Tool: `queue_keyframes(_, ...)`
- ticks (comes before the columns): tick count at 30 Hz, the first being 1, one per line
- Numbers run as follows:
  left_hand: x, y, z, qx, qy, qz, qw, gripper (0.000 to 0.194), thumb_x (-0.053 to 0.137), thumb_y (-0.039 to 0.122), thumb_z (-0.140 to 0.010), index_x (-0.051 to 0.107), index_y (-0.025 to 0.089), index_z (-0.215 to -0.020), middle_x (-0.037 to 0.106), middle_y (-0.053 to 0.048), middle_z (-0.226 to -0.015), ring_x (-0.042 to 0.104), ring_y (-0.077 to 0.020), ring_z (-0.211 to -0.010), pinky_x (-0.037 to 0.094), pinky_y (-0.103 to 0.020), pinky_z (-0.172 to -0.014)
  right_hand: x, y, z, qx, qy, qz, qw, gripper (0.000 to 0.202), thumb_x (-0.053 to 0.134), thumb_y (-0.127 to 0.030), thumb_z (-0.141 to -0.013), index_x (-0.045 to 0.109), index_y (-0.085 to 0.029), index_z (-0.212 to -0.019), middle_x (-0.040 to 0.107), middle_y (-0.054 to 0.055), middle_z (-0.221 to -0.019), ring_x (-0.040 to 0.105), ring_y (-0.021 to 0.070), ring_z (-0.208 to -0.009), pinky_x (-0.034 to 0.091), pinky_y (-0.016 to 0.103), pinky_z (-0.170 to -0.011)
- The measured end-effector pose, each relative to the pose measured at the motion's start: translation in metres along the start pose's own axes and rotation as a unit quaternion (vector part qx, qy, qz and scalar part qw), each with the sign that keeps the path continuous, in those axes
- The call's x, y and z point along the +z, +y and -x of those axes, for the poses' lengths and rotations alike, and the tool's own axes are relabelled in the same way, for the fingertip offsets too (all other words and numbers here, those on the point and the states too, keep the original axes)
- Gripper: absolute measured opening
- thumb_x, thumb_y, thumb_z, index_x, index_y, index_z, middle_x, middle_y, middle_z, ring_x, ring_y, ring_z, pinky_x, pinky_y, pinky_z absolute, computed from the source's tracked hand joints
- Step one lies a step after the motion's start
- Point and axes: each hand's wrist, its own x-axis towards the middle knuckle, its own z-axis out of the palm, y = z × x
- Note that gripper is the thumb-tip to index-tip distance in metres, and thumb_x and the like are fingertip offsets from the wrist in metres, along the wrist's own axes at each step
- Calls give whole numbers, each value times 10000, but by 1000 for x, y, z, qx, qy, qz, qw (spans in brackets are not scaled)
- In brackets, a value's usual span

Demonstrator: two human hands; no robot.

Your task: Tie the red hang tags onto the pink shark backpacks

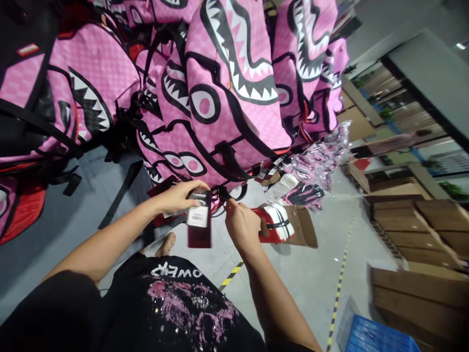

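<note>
My left hand [178, 196] is closed on a hang tag [198, 216], black at the top with a white barcode label. Behind that tag a dark red card [200, 238] shows below it. My right hand [242, 222] is curled in a pinch just to the right, by a black strap end and thin loops at the bag's base; what its fingers hold is too small to make out. Directly beyond both hands stands a pink checkered backpack [216, 115] with a printed shark mouth and eye, its lower side facing me.
More pink shark backpacks [95, 63] crowd the left and back. Plastic-wrapped pink packs [318, 161] lie behind an open carton [304, 227] holding white bundles. Cardboard boxes [403, 230] and a blue crate [379, 337] stand at right, past yellow-black floor tape [340, 278].
</note>
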Motion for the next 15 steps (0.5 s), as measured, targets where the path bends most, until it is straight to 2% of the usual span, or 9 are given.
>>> queue_keyframes(3,14,-11,1,-16,185,6,983,139,605,213,-828,655,185,-955,684,-11,-880,642,-138,-794,507,-254,-741,9,2,-8,-40,-40,-113,992,155,499,-208,-887,620,-191,-792,621,39,-700,531,147,-626,205,279,-546)
queue_keyframes(4,18,-14,0,-8,222,-8,975,108,600,222,-843,669,182,-917,683,-12,-849,636,-136,-779,505,-254,-741,12,4,-11,-56,-66,-185,979,157,520,-230,-871,595,-185,-740,598,23,-669,512,135,-616,225,268,-547)
queue_keyframes(5,20,-15,-1,7,234,-27,972,115,598,221,-854,684,186,-922,688,-16,-856,635,-136,-789,504,-257,-760,14,6,-14,-65,-97,-272,955,175,538,-263,-857,564,-183,-704,565,4,-634,482,120,-589,244,254,-543)
queue_keyframes(6,22,-16,-1,26,232,-45,971,148,589,212,-866,695,194,-967,695,-22,-892,635,-137,-820,502,-261,-789,16,9,-17,-67,-132,-369,917,204,555,-312,-843,532,-185,-684,521,-20,-595,439,103,-551,255,240,-530)
queue_keyframes(8,23,-15,-3,55,207,-73,974,267,557,186,-888,674,214,-1126,689,-36,-982,629,-138,-886,497,-267,-834,18,17,-22,-50,-209,-546,810,290,601,-429,-797,479,-194,-678,428,-63,-535,327,72,-475,229,213,-477)
queue_keyframes(10,23,-16,-5,77,184,-87,976,299,531,177,-908,660,213,-1175,677,-48,-997,622,-134,-907,494,-263,-841,19,23,-24,-22,-276,-651,707,357,672,-483,-728,466,-194,-689,388,-88,-508,233,45,-438,153,193,-436)
queue_keyframes(12,23,-19,-8,101,183,-80,975,245,537,194,-920,689,199,-1111,675,-48,-950,626,-125,-875,498,-248,-804,20,27,-25,-6,-317,-706,633,385,741,-463,-678,478,-184,-704,401,-94,-496,191,23,-418,99,179,-425)
queue_keyframes(15,24,-22,-9,168,197,-114,959,174,570,230,-920,713,193,-1013,679,-40,-892,627,-118,-819,488,-246,-741,23,30,-25,9,-344,-765,545,405,788,-406,-680,457,-173,-687,410,-97,-497,159,-10,-382,89,162,-411)
